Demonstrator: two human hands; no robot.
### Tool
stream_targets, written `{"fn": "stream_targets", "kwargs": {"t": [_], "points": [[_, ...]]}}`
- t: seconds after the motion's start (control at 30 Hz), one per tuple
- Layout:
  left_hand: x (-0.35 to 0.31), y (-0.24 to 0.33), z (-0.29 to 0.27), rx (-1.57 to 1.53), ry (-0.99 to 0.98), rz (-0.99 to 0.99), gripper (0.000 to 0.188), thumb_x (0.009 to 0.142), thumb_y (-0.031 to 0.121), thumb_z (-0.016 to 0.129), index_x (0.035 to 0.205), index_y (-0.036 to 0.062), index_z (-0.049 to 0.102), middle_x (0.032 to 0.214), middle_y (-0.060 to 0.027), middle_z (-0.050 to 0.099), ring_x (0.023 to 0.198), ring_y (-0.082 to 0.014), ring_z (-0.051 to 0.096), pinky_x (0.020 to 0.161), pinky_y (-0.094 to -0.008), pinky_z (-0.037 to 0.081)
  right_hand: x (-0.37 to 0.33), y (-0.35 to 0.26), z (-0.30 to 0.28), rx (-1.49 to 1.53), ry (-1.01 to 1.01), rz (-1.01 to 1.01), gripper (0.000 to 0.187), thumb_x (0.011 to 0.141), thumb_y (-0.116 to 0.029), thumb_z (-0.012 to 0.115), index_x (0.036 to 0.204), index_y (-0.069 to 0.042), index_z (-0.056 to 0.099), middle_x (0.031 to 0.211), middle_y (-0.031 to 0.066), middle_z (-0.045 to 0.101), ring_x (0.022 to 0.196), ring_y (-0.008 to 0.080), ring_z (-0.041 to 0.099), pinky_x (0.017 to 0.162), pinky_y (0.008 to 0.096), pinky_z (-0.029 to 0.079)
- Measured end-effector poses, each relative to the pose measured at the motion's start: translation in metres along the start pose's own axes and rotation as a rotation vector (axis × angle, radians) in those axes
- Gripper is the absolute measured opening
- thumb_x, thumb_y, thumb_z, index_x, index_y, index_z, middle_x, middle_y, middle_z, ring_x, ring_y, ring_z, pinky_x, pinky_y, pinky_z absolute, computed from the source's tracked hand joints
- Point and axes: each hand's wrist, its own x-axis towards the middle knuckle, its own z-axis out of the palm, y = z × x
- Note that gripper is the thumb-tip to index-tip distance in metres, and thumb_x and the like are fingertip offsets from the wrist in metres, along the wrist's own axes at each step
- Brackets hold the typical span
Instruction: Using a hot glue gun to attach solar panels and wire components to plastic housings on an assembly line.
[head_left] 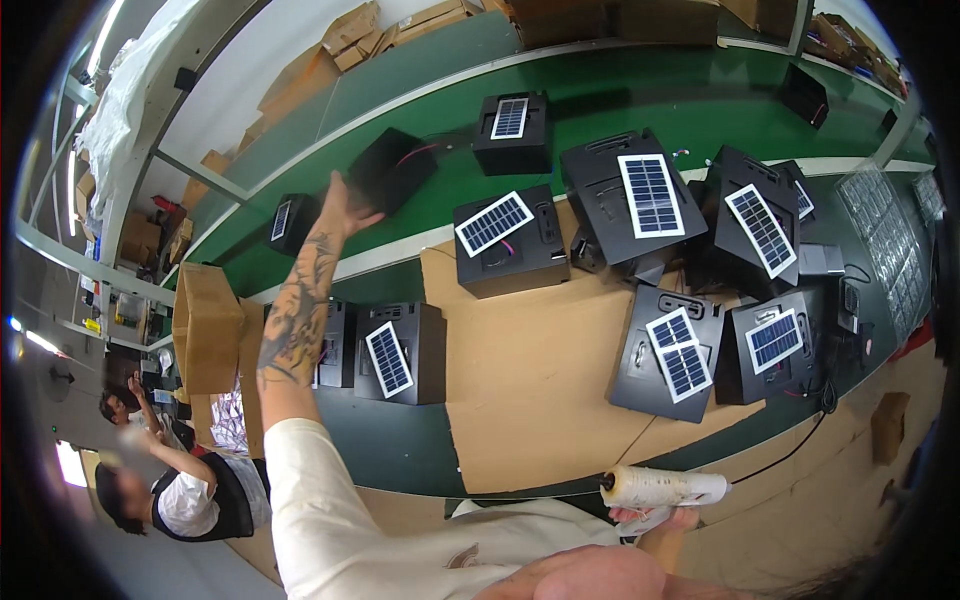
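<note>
the blurred black box [393, 172] is seen over the green surface [640, 95], at two o'clock from the nearer left hand [350, 207], its long axis inclined toward one o'clock; whether it is gripped cannot be told. a corded cylindrical tool [668, 488] is grasped by the right hand [682, 519].

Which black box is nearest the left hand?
The blurred black box on the green surface, right beside the left hand; the others sit farther away.
</note>
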Motion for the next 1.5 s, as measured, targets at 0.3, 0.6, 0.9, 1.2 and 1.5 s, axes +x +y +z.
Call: {"fn": "stream_targets", "kwargs": {"t": [0.3,0.6,0.9,1.2,1.5], "points": [[-0.045,0.01,0.201,1.114,-0.312,0.961,0.111,0.081,0.073,0.056,0.149,-0.0089,0.025,0.151,-0.034,0.028,0.142,-0.043,0.031,0.115,-0.0407,0.029,-0.003,0.002,0.001,0.114,0.063,-0.07,0.088,0.074,-0.066,0.064,0.122,0.007,0.056,0.091,0.0225,0.069,0.076,0.0397,0.068,0.067,0.0475,0.058],[-0.074,-0.009,0.276,1.305,-0.208,0.637,0.112,0.068,0.064,0.067,0.157,0.0182,0.016,0.16,-0.0226,0.017,0.141,-0.0505,0.026,0.108,-0.0635,0.031,-0.006,-0.017,-0.001,0.01,-0.006,-0.065,0.072,0.083,-0.056,0.057,0.114,0.008,0.06,0.093,0.0255,0.068,0.087,0.0399,0.067,0.078,0.0522,0.053],[-0.251,0.068,0.082,1.22,-0.411,1.295,0.096,0.07,0.063,0.068,0.147,0.0118,0.042,0.149,-0.0324,0.034,0.126,-0.0525,0.045,0.105,-0.0503,0.041,-0.036,0.017,0.012,0.109,-0.142,-0.243,0.075,0.087,-0.044,0.056,0.132,0.014,0.045,0.099,0.0311,0.067,0.094,0.0437,0.066,0.085,0.0569,0.052],[-0.41,-0.083,-0.033,1.496,-0.799,1.295,0.078,0.074,0.045,0.069,0.142,0.0137,0.048,0.149,-0.0273,0.035,0.12,-0.0436,0.045,0.085,-0.0519,0.047,-0.047,0.041,0.038,0.085,-0.344,-0.076,0.07,0.086,-0.045,0.054,0.127,0.012,0.052,0.094,0.0236,0.069,0.085,0.0362,0.069,0.08,0.0521,0.055],[-0.407,-0.12,-0.059,1.376,-0.908,1.088,0.098,0.07,0.047,0.081,0.151,0.0169,0.034,0.157,-0.0178,0.025,0.139,-0.0472,0.028,0.107,-0.061,0.034,-0.039,0.036,0.071,0.008,-0.136,-0.166,0.069,0.087,-0.048,0.055,0.123,0.011,0.055,0.079,0.0185,0.069,0.071,0.0316,0.067,0.068,0.0409,0.056]]}}
